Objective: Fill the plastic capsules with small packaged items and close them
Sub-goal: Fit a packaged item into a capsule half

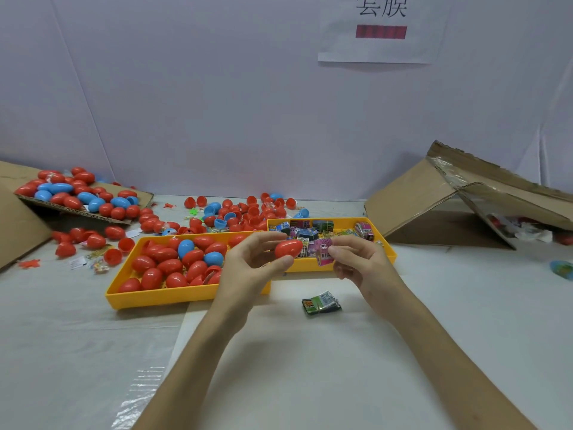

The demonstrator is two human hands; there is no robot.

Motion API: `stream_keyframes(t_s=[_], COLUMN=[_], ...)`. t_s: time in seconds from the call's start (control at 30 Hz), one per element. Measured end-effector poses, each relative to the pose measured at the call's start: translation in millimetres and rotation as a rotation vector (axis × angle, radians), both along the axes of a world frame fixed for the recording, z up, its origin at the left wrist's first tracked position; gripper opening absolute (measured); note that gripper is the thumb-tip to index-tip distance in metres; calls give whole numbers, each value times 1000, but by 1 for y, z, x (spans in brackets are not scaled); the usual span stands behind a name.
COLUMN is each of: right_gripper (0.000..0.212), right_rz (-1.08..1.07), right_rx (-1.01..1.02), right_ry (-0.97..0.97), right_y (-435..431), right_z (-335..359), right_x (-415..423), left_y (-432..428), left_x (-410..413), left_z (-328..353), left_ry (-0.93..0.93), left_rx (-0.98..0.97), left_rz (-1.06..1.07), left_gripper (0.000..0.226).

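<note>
We see the left hand [252, 260] pinching a red egg-shaped plastic capsule [288, 248] between thumb and fingertips, raised where two yellow plastic trays meet. The capsule looks whole and closed. Just beside it, the right hand [356, 259] grips a small pink printed packet [324, 252]. Capsule and packet seem almost to touch, though we cannot be sure. The left yellow tray [186, 297] holds red and blue capsules, and the right yellow tray [391, 254] holds mixed packets. A green foil packet [321, 303] lies alone on the white table [310, 352] below the hands.
</note>
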State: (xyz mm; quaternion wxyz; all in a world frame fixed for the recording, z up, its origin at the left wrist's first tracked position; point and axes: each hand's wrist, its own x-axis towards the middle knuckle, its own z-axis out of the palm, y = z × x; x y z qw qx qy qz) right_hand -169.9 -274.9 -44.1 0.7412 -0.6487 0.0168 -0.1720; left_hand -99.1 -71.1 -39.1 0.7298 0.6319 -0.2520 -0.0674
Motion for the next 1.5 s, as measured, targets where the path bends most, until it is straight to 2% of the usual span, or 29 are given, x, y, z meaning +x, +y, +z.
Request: stream_keyframes(t_s=[0.17, 0.53, 0.8, 1.03, 1.17, 1.3, 1.43, 1.5], right_gripper=[11, 12, 13, 16, 13, 20, 15, 20], right_rz=[-15, 17, 49, -3, -21, -67, 6, -11], right_rx=[-28, -81, -107, -196, -200, -254, -259, -303], right_ry=[9, 41, 35, 9, -39, -81, -102, -107], right_y=[0, 1, 4, 6, 6, 6, 9, 11], right_z=[-2, -1, 0, 0, 1, 3, 5, 4], right_x=[2, 1, -2, -3, -3, -3, -5, -5], left_y=[-5, -10, -13, -14, -15, -15, -15, -15], left_x=[-6, -7, -8, -11, -10, -10, -10, -10], left_z=[-2, -6, -8, -8, -8, -9, -8, -8], left_ry=[-49, -105, -165, -144, -113, -88, -78, -82], left_rx=[58, 95, 111, 93, 81, 65, 53, 50], left_rz=[-51, -26, -31, -48, -56, -57, -57, -59], left_gripper=[30, 36, 31, 19, 17, 18, 21, 21])
